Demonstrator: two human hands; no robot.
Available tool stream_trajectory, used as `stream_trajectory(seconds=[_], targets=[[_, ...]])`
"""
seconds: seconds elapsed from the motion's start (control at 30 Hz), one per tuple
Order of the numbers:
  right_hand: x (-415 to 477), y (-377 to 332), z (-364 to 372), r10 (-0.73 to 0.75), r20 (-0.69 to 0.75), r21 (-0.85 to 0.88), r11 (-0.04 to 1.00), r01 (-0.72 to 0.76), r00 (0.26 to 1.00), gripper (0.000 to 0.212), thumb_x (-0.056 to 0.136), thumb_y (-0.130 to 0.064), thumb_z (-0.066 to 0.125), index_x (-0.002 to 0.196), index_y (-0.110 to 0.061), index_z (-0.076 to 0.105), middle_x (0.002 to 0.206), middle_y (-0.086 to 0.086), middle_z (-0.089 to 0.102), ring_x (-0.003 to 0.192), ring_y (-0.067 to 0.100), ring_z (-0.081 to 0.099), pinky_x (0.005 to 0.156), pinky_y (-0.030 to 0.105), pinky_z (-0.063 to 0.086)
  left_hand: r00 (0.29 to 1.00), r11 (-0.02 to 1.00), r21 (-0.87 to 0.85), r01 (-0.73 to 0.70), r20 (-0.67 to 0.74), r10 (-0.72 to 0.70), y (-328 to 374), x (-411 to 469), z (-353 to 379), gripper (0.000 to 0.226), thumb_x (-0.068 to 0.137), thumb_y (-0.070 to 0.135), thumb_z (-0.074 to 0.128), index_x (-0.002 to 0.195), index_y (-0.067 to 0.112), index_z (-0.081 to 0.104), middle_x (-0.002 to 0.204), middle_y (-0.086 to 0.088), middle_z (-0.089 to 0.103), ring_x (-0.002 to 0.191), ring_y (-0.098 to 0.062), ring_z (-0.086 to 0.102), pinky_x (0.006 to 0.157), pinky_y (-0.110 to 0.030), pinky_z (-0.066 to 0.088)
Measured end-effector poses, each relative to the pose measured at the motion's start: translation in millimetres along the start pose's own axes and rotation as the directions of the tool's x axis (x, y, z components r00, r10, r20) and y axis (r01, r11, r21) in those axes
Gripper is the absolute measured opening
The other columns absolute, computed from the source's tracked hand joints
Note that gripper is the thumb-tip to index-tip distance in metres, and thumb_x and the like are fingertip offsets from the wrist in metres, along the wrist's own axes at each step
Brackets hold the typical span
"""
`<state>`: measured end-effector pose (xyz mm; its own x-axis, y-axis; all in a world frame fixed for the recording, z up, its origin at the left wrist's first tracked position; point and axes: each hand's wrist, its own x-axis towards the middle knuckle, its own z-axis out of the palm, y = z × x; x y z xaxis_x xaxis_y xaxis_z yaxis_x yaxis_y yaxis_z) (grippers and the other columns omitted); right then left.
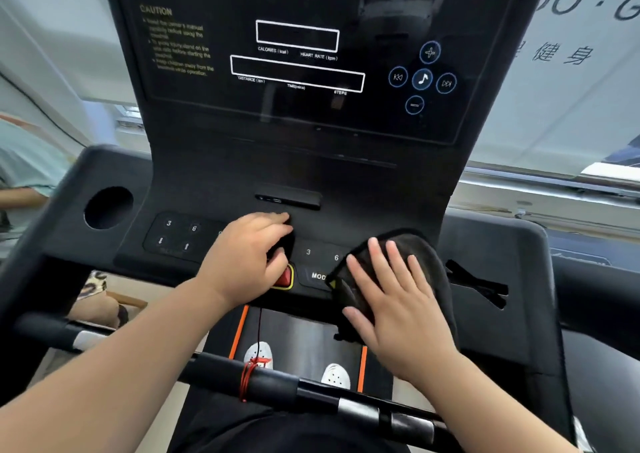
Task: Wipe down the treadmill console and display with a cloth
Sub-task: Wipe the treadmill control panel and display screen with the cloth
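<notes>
1. The right hand [398, 300] lies flat on a dark cloth [427, 250], with its fingers straight and spread wide, pressing the cloth down.
2. The cloth covers the right end of the button row on the console [346, 182], hiding part of a key marked "MOD". Its near edge hangs over the front lip of the console.
3. The left hand [249, 255] rests on the middle of the console, well apart from the cloth. Its fingers are bent and reach toward a small slot [287, 200]. The thumb lies just beside a red button [284, 277].
4. Shadow under the left palm makes it hard to tell whether that hand holds anything.
5. The display [298, 71] stands upright above both hands, dark, with white outlined boxes and a ring of round music keys [422, 79] at its right. Neither hand touches it.
6. A round cup hole [108, 207] sits at the far left of the console, beside a small number pad [173, 234].
7. Below the console, a handlebar [277, 383] crosses the view with a red cord [246, 376] wound round it.
8. Two white shoes [259, 353] stand on the belt [304, 331].
</notes>
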<state>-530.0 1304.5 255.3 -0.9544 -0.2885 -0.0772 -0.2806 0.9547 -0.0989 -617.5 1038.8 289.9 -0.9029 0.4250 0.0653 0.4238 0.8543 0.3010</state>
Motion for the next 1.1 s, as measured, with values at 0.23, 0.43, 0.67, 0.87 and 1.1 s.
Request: stream_trajectory(seconds=[0.23, 0.43, 0.67, 0.87, 1.1], targets=[[38.5, -6.4, -7.9, 0.26, 0.017, -0.021, 0.965, -0.26, 0.965, 0.094, 0.093, -0.081, 0.018, 0.164, -0.02, 0.014, 0.17, 0.024, -0.003, 0.156, 0.045, -0.004, 0.126, 0.062, 0.006, 0.995, 0.998, 0.018, 0.067, -0.075, -0.066, -21.6, -31.9, -1.0, 0.039, 0.083, 0.028, 0.055, 0.107, 0.004, 0.076, 0.121, -0.014, 0.072, 0.11, -0.033, 0.067, 0.106, -0.033, 0.04], [79.4, -69.5, -5.9, 0.058, 0.029, 0.023, 0.998, -0.059, 0.998, 0.085, 0.095, -0.075, 0.021, 0.163, -0.024, 0.02, 0.172, 0.016, -0.002, 0.158, 0.037, -0.007, 0.127, 0.057, 0.002, 0.974, 0.983, 0.039, 0.177, -0.154, -0.169, -56.8, -52.4, -10.2, 0.047, 0.084, 0.037, 0.055, 0.12, 0.009, 0.068, 0.134, -0.013, 0.06, 0.117, -0.035, 0.056, 0.104, -0.047, 0.043], [24.2, -49.7, 0.4, 0.163, 0.053, -0.015, 0.987, -0.163, 0.985, 0.085, 0.096, -0.078, 0.015, 0.164, -0.029, 0.016, 0.173, 0.008, -0.001, 0.159, 0.031, -0.004, 0.127, 0.051, 0.007, 0.961, 0.971, 0.063, 0.229, -0.172, -0.215, -120.2, -41.8, -24.8, 0.057, 0.087, 0.047, 0.05, 0.124, 0.006, 0.065, 0.134, -0.015, 0.06, 0.116, -0.04, 0.055, 0.103, -0.051, 0.042], [49.2, -58.1, -14.3, 0.576, 0.076, 0.046, 0.813, -0.58, 0.814, 0.113, 0.078, -0.093, -0.006, 0.165, -0.021, 0.001, 0.17, 0.018, -0.014, 0.157, 0.036, -0.013, 0.128, 0.052, -0.001, 0.982, 0.994, 0.058, 0.094, -0.168, -0.083, -165.3, -34.8, -33.1, 0.059, 0.089, 0.049, 0.05, 0.125, 0.005, 0.065, 0.133, -0.015, 0.061, 0.117, -0.039, 0.056, 0.104, -0.05, 0.04], [102.8, -171.3, -20.3, 0.375, 0.2, 0.058, 0.918, -0.393, 0.905, 0.12, 0.069, -0.095, -0.017, 0.164, -0.022, -0.008, 0.168, 0.015, -0.025, 0.155, 0.038, -0.023, 0.124, 0.055, -0.01, 0.987, 1.0, 0.031, 0.002, -0.161, 0.003, -205.5, -32.3, -43.4, 0.059, 0.09, 0.048, 0.048, 0.126, 0.004, 0.064, 0.134, -0.015, 0.06, 0.116, -0.04, 0.055, 0.103, -0.051, 0.039]])
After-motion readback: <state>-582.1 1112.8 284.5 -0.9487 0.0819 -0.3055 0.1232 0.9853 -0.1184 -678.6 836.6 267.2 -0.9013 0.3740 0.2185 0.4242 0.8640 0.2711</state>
